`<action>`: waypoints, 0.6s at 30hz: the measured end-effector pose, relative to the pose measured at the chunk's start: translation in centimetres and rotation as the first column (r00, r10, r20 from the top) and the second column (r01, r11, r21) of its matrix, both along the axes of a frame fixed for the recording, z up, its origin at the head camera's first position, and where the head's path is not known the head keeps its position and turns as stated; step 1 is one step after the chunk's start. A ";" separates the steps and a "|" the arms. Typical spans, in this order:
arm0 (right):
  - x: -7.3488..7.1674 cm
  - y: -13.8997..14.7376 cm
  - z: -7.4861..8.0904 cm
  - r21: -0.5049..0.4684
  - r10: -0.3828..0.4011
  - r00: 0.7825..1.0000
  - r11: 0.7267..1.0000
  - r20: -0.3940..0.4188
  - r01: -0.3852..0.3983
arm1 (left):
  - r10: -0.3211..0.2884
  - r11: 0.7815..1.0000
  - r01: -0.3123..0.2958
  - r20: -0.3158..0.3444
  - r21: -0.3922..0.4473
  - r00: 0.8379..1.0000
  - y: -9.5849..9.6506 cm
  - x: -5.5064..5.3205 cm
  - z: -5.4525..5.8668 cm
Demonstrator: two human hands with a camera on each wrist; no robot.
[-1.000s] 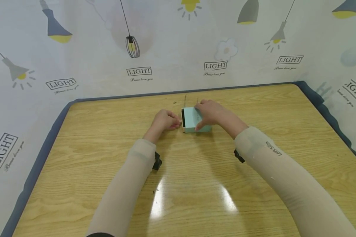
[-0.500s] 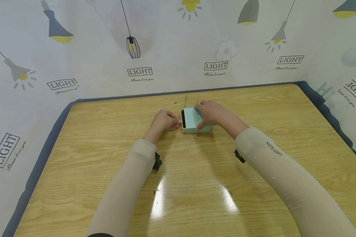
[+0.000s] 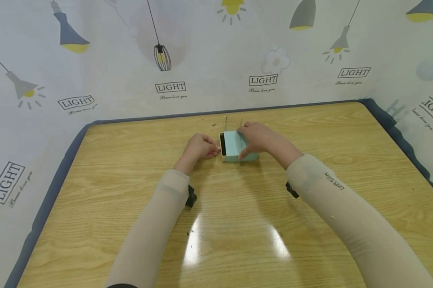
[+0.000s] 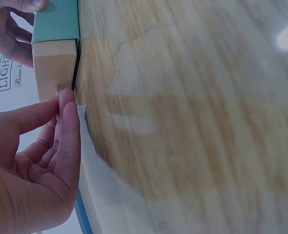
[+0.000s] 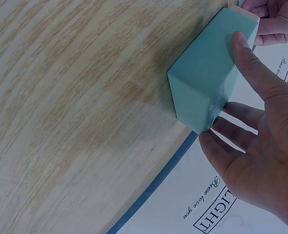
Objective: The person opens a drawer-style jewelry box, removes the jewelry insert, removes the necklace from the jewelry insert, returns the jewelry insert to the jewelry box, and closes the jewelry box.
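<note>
A teal sleeve box (image 3: 232,141) lies near the back middle of the table, its tan inner drawer (image 4: 55,63) sticking out a little on the left. A dark strip of the drawer's inside shows in the head view. My left hand (image 3: 200,146) pinches a small pull tab (image 4: 56,89) at the drawer's front between thumb and fingertips, which mostly cover it. My right hand (image 3: 255,137) grips the teal sleeve across its width, thumb on the near side and fingers on the far side, as the right wrist view (image 5: 266,122) shows.
The wooden table (image 3: 223,224) has a blue edge strip (image 3: 158,118) along the back and sides. Behind it stands a wall covering (image 3: 209,48) printed with lamps. Small dark specks (image 3: 190,232) lie on the near part of the table.
The tan drawer has slid slightly further left out of the teal sleeve, so the dark strip looks wider. Both hands keep nearly the same place and hold.
</note>
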State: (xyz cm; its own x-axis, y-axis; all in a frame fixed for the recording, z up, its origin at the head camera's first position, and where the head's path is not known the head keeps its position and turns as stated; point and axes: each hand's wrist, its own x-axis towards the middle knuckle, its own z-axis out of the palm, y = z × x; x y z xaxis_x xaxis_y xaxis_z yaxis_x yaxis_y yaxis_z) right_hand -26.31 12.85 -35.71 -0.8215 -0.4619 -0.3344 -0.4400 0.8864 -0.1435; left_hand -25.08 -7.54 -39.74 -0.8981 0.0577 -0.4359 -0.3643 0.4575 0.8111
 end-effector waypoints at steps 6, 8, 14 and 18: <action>0.0 0.1 0.0 -0.004 0.005 1.000 1.000 -0.006 -0.005 | -0.006 1.000 0.006 -0.003 -0.020 1.000 -0.1 0.0 0.0; 0.0 0.1 0.0 -0.007 0.005 1.000 1.000 -0.007 -0.005 | -0.009 1.000 0.009 -0.005 -0.026 1.000 -0.2 0.0 0.0; 0.1 0.1 0.1 -0.006 0.008 1.000 1.000 -0.008 -0.008 | -0.007 1.000 0.006 -0.011 -0.030 1.000 -0.3 0.1 0.0; 0.1 0.0 0.1 -0.005 0.006 1.000 1.000 -0.008 -0.006 | -0.005 0.999 0.005 -0.011 -0.036 1.000 -0.4 0.1 0.0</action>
State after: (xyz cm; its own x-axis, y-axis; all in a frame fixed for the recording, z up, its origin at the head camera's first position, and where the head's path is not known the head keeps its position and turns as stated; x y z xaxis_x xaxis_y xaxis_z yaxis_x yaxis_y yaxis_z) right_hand -26.20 12.90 -35.64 -0.8214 -0.4687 -0.3250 -0.4467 0.8830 -0.1443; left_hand -25.02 -7.96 -39.75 -0.9027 0.0470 -0.4277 -0.3528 0.4883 0.7982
